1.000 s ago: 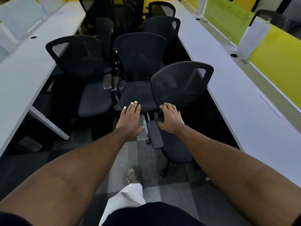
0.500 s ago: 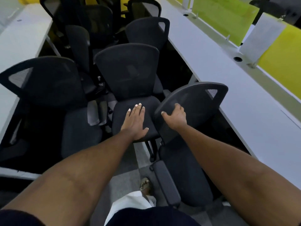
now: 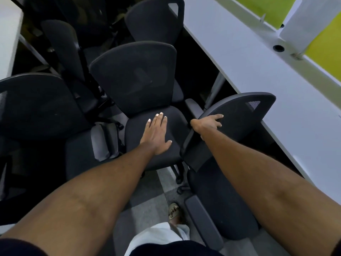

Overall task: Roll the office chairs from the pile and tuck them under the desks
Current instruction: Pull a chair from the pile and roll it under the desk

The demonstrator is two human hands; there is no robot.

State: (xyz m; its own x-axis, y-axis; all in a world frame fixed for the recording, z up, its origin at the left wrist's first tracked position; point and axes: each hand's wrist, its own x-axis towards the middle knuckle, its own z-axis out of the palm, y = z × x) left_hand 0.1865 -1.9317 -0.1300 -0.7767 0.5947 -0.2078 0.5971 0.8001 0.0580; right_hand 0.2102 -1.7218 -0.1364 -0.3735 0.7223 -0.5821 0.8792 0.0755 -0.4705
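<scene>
Several black mesh-back office chairs crowd the aisle between two white desks. My right hand (image 3: 207,122) grips the left edge of the backrest of the nearest chair (image 3: 238,119), whose backrest leans toward the right desk (image 3: 258,71) and touches its edge. My left hand (image 3: 156,133) lies flat with straight fingers over the seat of the middle chair (image 3: 134,78); whether it touches the cushion I cannot tell. The nearest chair's seat and left armrest lie under my right forearm.
Another black chair (image 3: 36,104) stands at the left, with more chairs (image 3: 156,17) packed behind. A second white desk (image 3: 8,34) shows at the far left. Yellow-green divider panels (image 3: 324,47) line the right desk's back. My foot (image 3: 174,212) stands on grey carpet tiles.
I have stepped closer to the chairs. My right hand moved from the nearest chair's armrest up to its backrest edge, and that chair turned toward the right desk. My left hand reached forward over the middle seat.
</scene>
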